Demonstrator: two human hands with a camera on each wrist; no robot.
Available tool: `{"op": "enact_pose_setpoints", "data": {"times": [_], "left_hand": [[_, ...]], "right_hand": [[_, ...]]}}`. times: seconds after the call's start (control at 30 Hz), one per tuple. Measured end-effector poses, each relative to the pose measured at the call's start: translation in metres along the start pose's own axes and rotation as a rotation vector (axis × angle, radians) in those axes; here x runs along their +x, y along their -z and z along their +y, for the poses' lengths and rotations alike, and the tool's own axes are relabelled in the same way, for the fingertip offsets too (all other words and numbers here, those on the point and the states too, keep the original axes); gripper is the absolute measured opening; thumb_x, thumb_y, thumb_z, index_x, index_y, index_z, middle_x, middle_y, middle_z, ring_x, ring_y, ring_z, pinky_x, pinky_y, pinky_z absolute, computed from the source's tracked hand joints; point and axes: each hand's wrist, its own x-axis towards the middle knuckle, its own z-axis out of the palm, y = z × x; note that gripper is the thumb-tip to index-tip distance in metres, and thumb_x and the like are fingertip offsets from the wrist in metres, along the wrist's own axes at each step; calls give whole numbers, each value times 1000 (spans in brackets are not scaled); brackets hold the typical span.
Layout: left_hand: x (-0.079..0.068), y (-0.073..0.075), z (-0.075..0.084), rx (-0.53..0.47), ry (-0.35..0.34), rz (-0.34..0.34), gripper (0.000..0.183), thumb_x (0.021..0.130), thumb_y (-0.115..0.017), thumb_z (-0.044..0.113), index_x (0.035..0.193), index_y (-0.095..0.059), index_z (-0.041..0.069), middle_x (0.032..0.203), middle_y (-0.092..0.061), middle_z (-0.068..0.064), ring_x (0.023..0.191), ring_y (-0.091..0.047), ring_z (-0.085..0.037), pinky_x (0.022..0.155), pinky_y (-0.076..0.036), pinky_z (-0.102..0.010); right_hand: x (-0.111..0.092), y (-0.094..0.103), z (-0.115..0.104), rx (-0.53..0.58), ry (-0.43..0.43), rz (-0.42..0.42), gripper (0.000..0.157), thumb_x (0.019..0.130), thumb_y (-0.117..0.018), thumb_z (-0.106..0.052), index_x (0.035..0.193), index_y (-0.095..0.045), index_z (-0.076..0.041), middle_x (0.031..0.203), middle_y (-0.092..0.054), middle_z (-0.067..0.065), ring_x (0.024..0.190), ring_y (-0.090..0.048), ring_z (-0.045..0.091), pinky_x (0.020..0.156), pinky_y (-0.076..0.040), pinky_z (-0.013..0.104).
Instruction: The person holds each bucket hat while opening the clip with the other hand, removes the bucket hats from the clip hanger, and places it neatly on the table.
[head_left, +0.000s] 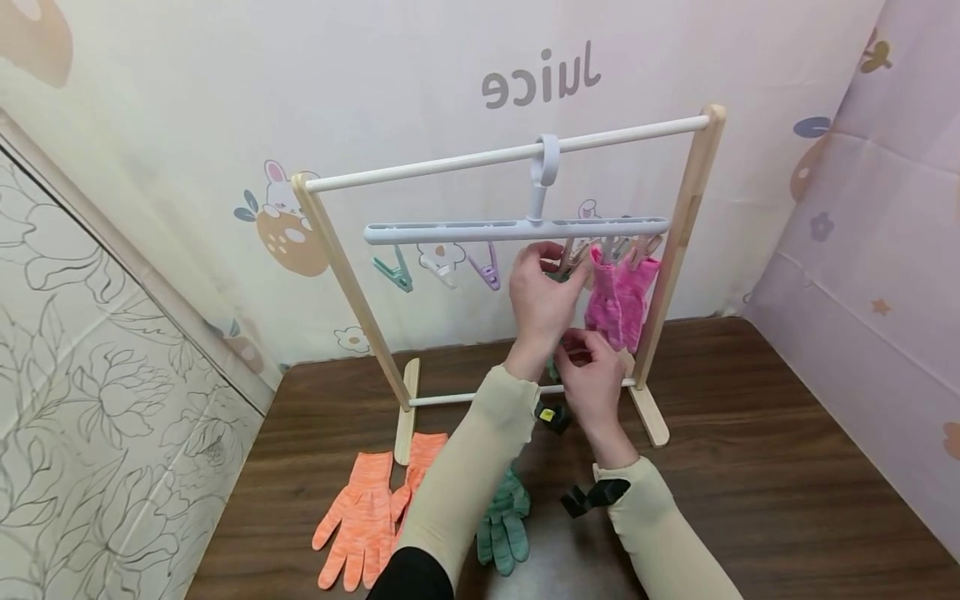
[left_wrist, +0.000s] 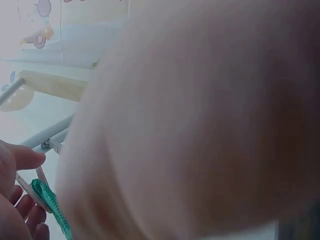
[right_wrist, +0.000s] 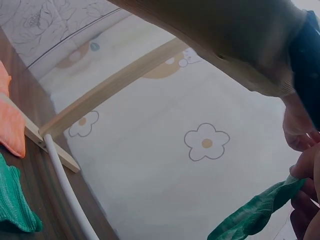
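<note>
My left hand is raised just under the hanger bar, its thumb and fingers pinching a pale clothespin. In the left wrist view the cuff of a green glove lies at that clip. Lower down, my right hand pinches the green glove, whose hanging part shows in the right wrist view. My hands cover most of this glove in the head view. To their right, a pink glove hangs from clips.
A light blue hanger hooks over the white rod of a wooden rack. Green, white and purple clips dangle on its left half. Orange gloves and another green glove lie on the brown table.
</note>
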Motion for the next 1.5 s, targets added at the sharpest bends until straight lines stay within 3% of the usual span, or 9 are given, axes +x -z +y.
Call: {"op": "enact_pose_setpoints", "data": {"times": [0.3,0.67,0.93,1.07,1.27,1.5], "left_hand": [[5,-7,4,73,-10,31,39,80,-84,26,109,-62,12,103,-65,-3,85,-65,-14,70,-47,-14],[4,-2,0,81,-63,62,36,82,-82,26,107,-63,10,99,-66,-5,84,-66,-16,72,-47,-17],[5,1,2,98,-128,35,36,86,-78,32,113,-62,13,93,-67,-3,80,-67,-10,71,-48,-14],[5,2,2,91,-147,34,32,86,-78,28,108,-63,11,91,-67,-4,77,-67,-11,69,-49,-12],[4,2,-1,61,-168,51,28,86,-79,27,99,-64,8,86,-66,-6,72,-66,-12,66,-49,-12],[3,1,-4,36,-180,81,27,83,-80,26,89,-65,4,84,-67,-7,71,-67,-13,66,-49,-11]], "right_hand": [[-2,-1,-1,-12,8,26,12,80,-77,0,93,-76,-1,87,-74,17,71,-57,-10,66,-53,16],[3,8,6,28,-61,48,18,84,-74,-1,102,-73,1,91,-72,20,72,-58,-9,68,-47,6],[8,14,9,2,-98,80,15,88,-71,1,103,-74,4,93,-69,22,73,-55,-8,68,-44,4],[9,18,11,-25,-106,103,14,88,-71,2,102,-74,6,93,-68,24,71,-53,-10,67,-43,3],[11,24,13,-26,-88,103,12,89,-74,-8,99,-76,-1,89,-70,15,71,-55,-8,66,-43,5],[12,26,13,-35,-69,102,13,88,-76,-13,98,-75,-4,90,-71,13,72,-53,-5,67,-42,9]]}}
